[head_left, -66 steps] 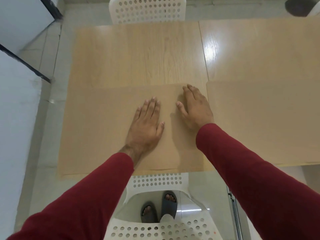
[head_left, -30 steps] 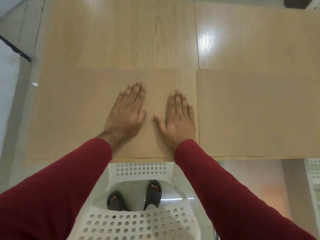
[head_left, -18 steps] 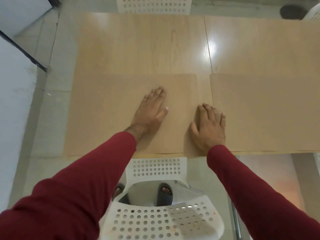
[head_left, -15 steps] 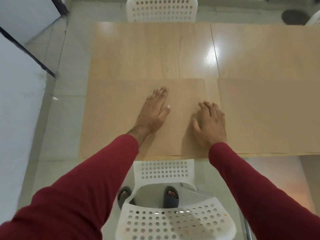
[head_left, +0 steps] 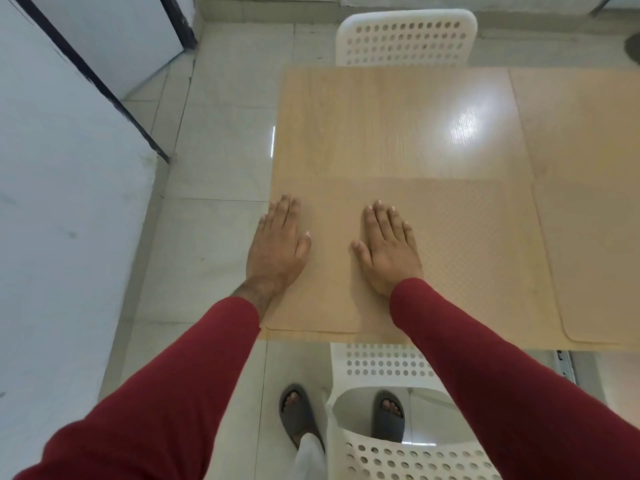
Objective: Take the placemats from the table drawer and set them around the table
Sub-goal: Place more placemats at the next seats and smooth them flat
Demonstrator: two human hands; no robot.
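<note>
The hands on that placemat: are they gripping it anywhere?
Nothing is gripped. The left hand and right hand lie flat, fingers straight, on top of the placemat.

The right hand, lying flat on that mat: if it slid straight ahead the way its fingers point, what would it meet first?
Nothing stands in its way, as far as the picture shows. The right hand would leave the placemat for the bare table, with the white chair beyond the far edge.

L hand (head_left: 275,245) flat, fingers straight, palm down; R hand (head_left: 389,249) same; both arms extended fwd.
</note>
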